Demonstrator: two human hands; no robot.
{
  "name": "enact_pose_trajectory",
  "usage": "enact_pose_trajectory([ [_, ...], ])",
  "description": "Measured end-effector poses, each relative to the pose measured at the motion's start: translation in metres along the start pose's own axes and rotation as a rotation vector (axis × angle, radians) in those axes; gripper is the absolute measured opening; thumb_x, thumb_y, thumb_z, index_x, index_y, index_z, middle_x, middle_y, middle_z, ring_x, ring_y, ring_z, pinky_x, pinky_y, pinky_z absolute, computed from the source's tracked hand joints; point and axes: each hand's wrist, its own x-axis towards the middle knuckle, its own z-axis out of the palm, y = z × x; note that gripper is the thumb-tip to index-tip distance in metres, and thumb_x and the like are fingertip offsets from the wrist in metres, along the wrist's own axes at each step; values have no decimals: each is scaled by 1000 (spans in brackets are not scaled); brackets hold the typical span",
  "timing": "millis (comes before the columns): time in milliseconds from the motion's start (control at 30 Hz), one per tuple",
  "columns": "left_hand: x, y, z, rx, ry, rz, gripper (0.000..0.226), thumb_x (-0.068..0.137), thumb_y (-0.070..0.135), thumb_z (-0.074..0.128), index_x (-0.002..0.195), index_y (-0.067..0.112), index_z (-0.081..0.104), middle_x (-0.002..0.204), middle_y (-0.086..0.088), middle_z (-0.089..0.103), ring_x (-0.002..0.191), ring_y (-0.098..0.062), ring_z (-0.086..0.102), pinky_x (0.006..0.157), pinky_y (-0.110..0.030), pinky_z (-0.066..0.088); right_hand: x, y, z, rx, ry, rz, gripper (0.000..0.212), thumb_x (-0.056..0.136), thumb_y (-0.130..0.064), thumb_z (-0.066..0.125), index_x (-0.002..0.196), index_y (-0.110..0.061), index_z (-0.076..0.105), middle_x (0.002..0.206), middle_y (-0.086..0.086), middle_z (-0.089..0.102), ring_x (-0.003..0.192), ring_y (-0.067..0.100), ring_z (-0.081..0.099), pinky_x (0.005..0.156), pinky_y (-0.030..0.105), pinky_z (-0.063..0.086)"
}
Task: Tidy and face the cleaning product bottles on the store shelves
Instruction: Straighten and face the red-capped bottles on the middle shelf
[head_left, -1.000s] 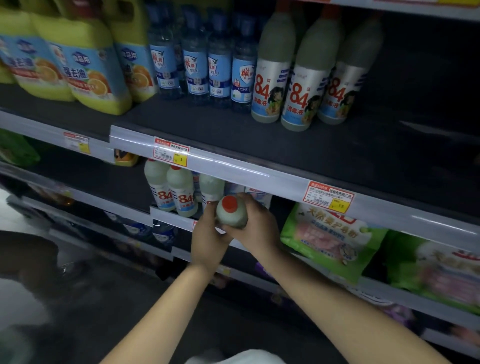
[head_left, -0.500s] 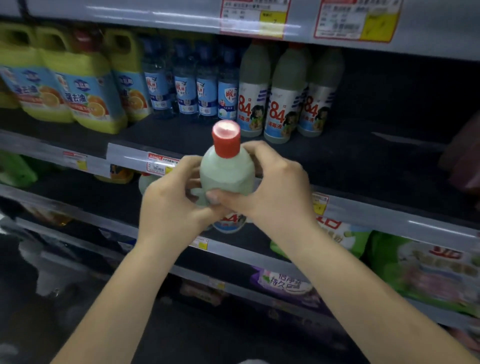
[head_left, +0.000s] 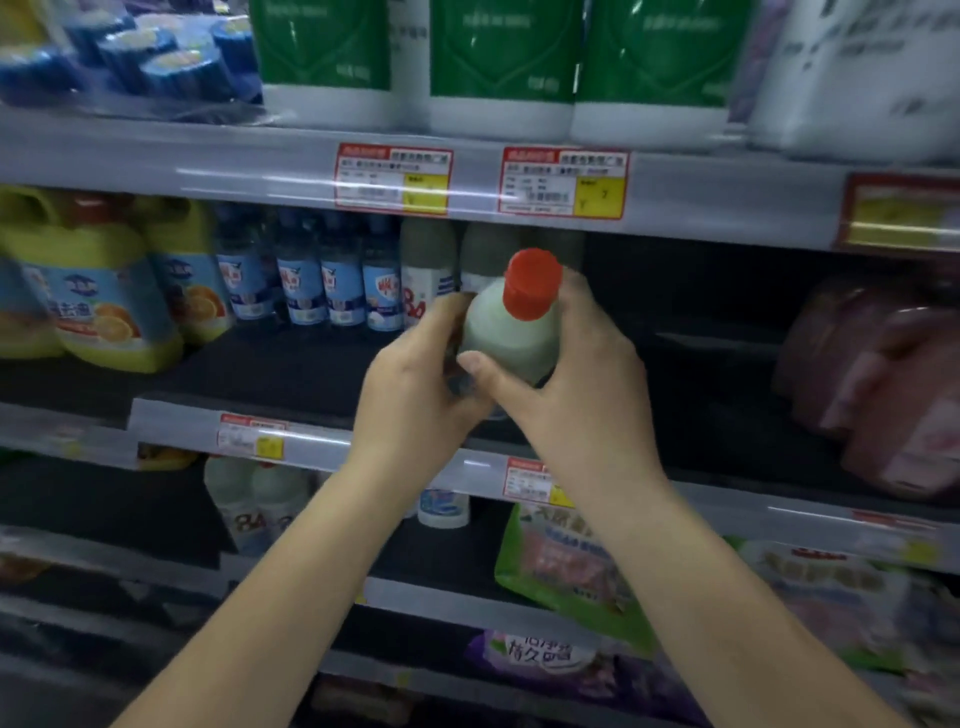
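A white "84" disinfectant bottle (head_left: 511, 335) with a red cap is held upright in front of the middle shelf (head_left: 291, 374). My left hand (head_left: 415, 384) grips its left side and my right hand (head_left: 576, 384) wraps its right side, thumb across the front. Behind it, more "84" bottles (head_left: 426, 280) stand at the back of that shelf, partly hidden. Blue-labelled clear bottles (head_left: 322, 280) stand to their left. On the shelf below, two more "84" bottles (head_left: 260, 499) stand side by side.
Yellow jugs with orange pictures (head_left: 104, 301) fill the middle shelf's left end; pink packs (head_left: 883, 384) lie at its right. The dark stretch right of the held bottle is bare. Green-labelled white containers (head_left: 498, 62) sit on the top shelf. Green pouches (head_left: 566, 571) lie lower right.
Both hands have lifted the bottle from the lower shelf up to the level of the middle shelf. The view has tilted upward, bringing the top shelf into sight.
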Motion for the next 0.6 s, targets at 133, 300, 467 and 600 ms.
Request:
enact_pose_trajectory([
  [133, 10, -8, 27, -116, -118, -85, 50, 72, 7, 74, 115, 21, 53, 96, 10, 62, 86, -10, 64, 74, -38, 56, 7, 30, 4, -2, -9, 103, 60, 70, -40, 73, 121, -20, 48, 114, 0, 63, 104, 22, 60, 82, 35, 51],
  [300, 42, -25, 51, -142, -239, -2, 54, 72, 8, 72, 122, 15, 51, 113, -5, 65, 103, -17, 61, 83, -41, 53, 26, 59, 4, 70, 29, 156, 57, 72, -31, 75, 120, -17, 48, 115, 3, 63, 103, 21, 60, 82, 35, 51],
  [467, 76, -33, 62, -181, -339, -76, 50, 77, 10, 69, 124, 11, 51, 120, -8, 62, 106, -15, 58, 89, -27, 46, 47, 81, 13, 196, 44, 208, 58, 77, -20, 73, 126, -13, 45, 119, 2, 59, 103, 11, 57, 83, 25, 47],
  [600, 85, -45, 65, -306, -385, -187, 50, 75, 14, 73, 121, 14, 52, 119, -4, 62, 105, -12, 59, 90, -26, 47, 50, 100, 30, 249, 55, 226, 52, 81, -21, 69, 127, -11, 47, 123, 7, 59, 110, 17, 58, 91, 38, 51],
])
